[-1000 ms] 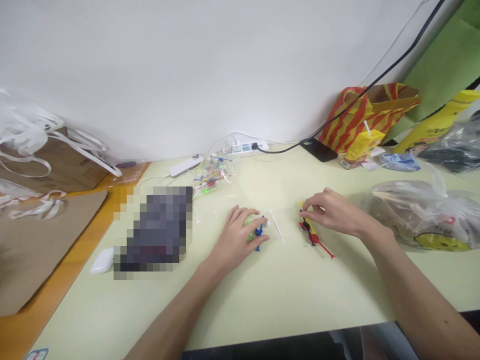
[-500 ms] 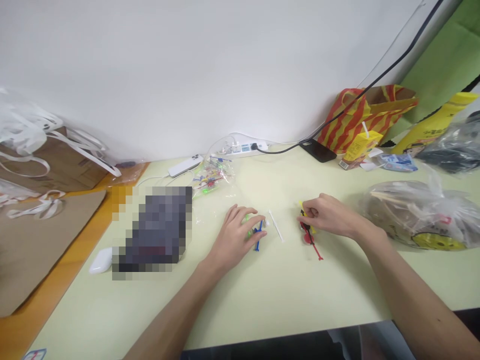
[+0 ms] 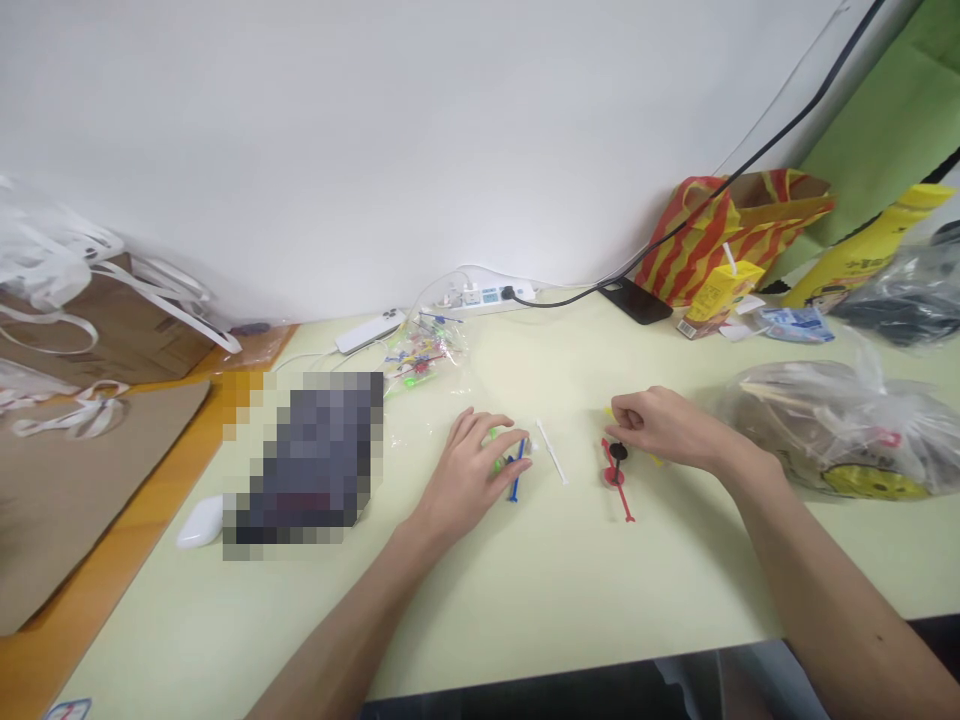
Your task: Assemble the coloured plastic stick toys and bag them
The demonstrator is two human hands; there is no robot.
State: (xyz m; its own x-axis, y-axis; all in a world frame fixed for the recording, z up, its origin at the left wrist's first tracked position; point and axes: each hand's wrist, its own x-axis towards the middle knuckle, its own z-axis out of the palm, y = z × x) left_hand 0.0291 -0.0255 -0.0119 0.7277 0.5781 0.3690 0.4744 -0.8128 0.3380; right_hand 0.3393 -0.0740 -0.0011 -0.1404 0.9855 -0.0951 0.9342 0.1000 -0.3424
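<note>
My left hand (image 3: 474,465) rests on the table with its fingers spread and curved around small plastic pieces. Among these are a green piece (image 3: 498,452), partly covered by the fingers, and a blue stick (image 3: 516,475) by the thumb. A thin white stick (image 3: 552,450) lies just right of them. My right hand (image 3: 652,425) is closed in a pinch over a yellow plastic piece (image 3: 658,461), whose ends poke out on both sides. Below the fingertips are a black piece with a round disc (image 3: 619,452) and a red arrow-shaped stick with a disc (image 3: 622,498), overlapping each other.
Behind my left hand lies a clear bag of coloured plastic pieces (image 3: 424,355). A power strip (image 3: 491,294) runs along the wall. A pixelated dark object (image 3: 315,455) and a white case (image 3: 200,522) are left. At right are a tied plastic bag (image 3: 847,430), drink carton (image 3: 718,300) and phone (image 3: 636,300).
My right hand has shifted slightly right, and the yellow piece with it. The black piece has turned and its disc now shows above the red stick. My left hand is nearly still.
</note>
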